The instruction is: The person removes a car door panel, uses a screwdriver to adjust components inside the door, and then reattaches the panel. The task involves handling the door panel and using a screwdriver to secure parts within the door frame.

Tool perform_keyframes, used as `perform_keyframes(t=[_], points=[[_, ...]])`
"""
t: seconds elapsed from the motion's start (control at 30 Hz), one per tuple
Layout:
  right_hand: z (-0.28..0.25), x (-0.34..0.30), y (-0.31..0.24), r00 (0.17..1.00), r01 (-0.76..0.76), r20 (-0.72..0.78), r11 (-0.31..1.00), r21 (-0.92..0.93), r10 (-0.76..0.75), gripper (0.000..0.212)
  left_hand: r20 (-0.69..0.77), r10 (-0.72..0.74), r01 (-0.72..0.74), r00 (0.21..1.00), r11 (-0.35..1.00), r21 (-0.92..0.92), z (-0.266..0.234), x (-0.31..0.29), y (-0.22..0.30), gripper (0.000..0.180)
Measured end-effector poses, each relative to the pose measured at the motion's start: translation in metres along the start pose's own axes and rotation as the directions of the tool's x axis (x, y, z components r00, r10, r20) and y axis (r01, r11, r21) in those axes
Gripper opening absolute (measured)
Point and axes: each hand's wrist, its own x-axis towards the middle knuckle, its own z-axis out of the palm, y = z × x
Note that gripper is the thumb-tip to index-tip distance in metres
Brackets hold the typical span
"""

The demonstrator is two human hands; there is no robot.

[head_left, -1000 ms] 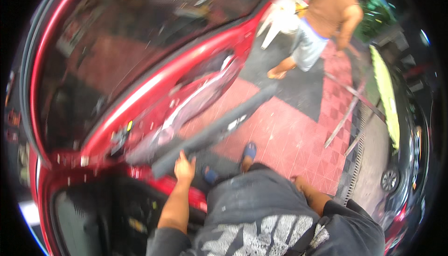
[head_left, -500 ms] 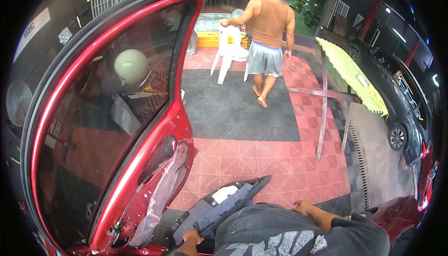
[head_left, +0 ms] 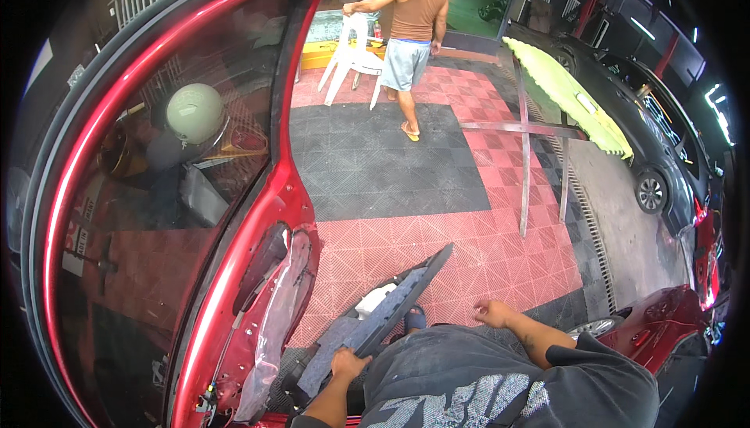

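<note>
A dark car door trim panel (head_left: 383, 317), backed with grey felt and bearing a white patch, slants up beside my body. My left hand (head_left: 349, 362) is closed on its near edge, thumb lying along the felt. Out to the right, my right hand (head_left: 491, 313) hovers over the red floor tiles with loosely bent fingers and nothing in it. The red car door (head_left: 295, 194) stands ajar on my left. Its inner side is stripped, with a torn clear plastic sheet (head_left: 273, 342) and some wiring showing.
Ahead, a person (head_left: 418, 10) grasps the back of a white plastic chair (head_left: 355, 57). To the right, a metal stand (head_left: 523, 155) carries a yellow-green panel (head_left: 574, 96). Beyond it is a dark car (head_left: 652, 143). Red bodywork (head_left: 656, 326) lies close on my right.
My left hand and the trim panel have risen a little in view. My right hand has moved up and slightly left. The person with the chair has stepped farther away, and my view has shifted.
</note>
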Motion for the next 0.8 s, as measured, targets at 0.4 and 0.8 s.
perform_keyframes(t=[0.4,0.8], points=[[0.059,-0.072,0.019,0.976,-0.186,0.102,0.981,-0.061,0.191,0.070,-0.226,-0.081,0.084,0.971,0.996,0.000,-0.051,0.023,-0.139,0.096],[0.116,-0.079,0.012,0.992,-0.126,0.003,0.992,0.023,0.126,0.062,-0.476,-0.284,0.355,0.833,0.933,0.065,-0.066,0.043,-0.177,0.076]])
